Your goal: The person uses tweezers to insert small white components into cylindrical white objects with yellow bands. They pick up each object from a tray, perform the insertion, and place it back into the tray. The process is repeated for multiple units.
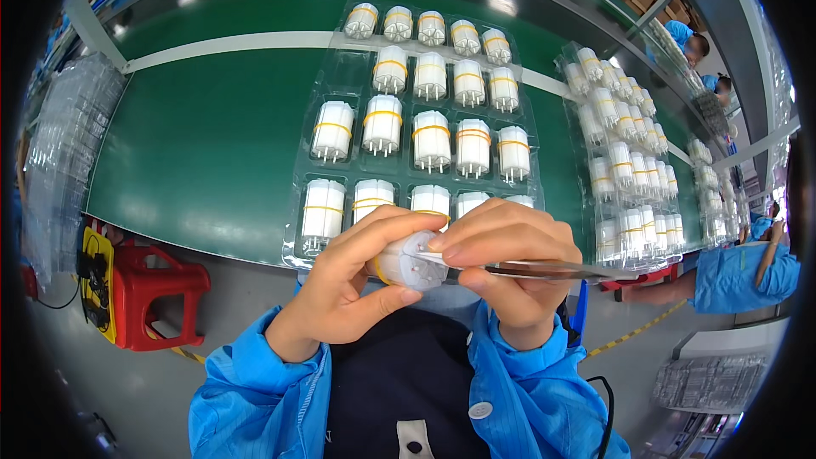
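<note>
My left hand point(344, 276) is closed around a white cylindrical part point(408, 262) with a yellow band, tilted so that one end faces right. My right hand point(518, 259) grips slim metal tweezers point(552, 269); their working end is at the part's end face, partly hidden by my fingers. Right fingertips are close against that face, and whether they touch it I cannot tell. Just beyond both hands lies a clear plastic tray point(347, 72) with rows of similar white parts, many showing prongs and yellow or orange bands. One compartment at its left side holds no part.
The tray rests on a green conveyor belt point(195, 144). More filled trays point(625, 132) stand to the right, stacked clear trays point(68, 136) at the far left. A red stool point(157, 297) is at lower left. Another person in blue point(735, 276) sits at the right.
</note>
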`<control>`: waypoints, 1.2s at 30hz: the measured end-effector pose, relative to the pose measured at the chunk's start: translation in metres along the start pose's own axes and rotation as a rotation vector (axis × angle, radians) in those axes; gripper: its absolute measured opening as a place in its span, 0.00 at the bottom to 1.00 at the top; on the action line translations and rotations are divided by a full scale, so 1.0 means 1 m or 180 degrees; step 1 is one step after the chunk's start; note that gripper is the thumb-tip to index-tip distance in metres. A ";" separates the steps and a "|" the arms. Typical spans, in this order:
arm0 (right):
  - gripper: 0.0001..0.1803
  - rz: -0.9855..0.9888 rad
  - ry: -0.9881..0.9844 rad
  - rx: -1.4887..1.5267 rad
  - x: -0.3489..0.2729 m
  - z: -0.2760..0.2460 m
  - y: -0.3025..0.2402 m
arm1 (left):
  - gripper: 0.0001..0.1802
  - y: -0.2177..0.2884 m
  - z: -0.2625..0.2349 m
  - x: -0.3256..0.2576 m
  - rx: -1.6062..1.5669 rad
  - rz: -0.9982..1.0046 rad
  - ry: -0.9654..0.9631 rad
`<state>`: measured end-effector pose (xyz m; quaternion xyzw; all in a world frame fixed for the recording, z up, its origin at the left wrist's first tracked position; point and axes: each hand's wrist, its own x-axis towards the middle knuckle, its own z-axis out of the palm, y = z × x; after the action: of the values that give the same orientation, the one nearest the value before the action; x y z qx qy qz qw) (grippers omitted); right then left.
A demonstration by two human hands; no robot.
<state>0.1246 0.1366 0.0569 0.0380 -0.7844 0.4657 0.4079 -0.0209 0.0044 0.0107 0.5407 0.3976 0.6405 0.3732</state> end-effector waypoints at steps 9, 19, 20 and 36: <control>0.07 0.0153 0.0157 0.0016 -0.001 0.004 -0.003 | 0.32 0.002 0.001 -0.002 -0.0117 -0.0125 0.0065; 0.07 0.0171 -0.0037 -0.0453 0.002 0.002 -0.009 | 0.32 0.003 0.002 0.000 0.0465 0.0110 0.0091; 0.07 0.0144 -0.0148 -0.0580 0.004 0.001 -0.012 | 0.32 0.004 0.002 0.000 0.0497 0.0103 0.0100; 0.08 0.0454 0.0490 0.0191 -0.012 0.014 -0.009 | 0.34 0.008 0.002 0.001 0.0735 0.0125 0.0334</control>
<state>0.1276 0.1168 0.0522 -0.0417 -0.7372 0.5183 0.4314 -0.0194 0.0025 0.0183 0.5534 0.4770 0.6251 0.2745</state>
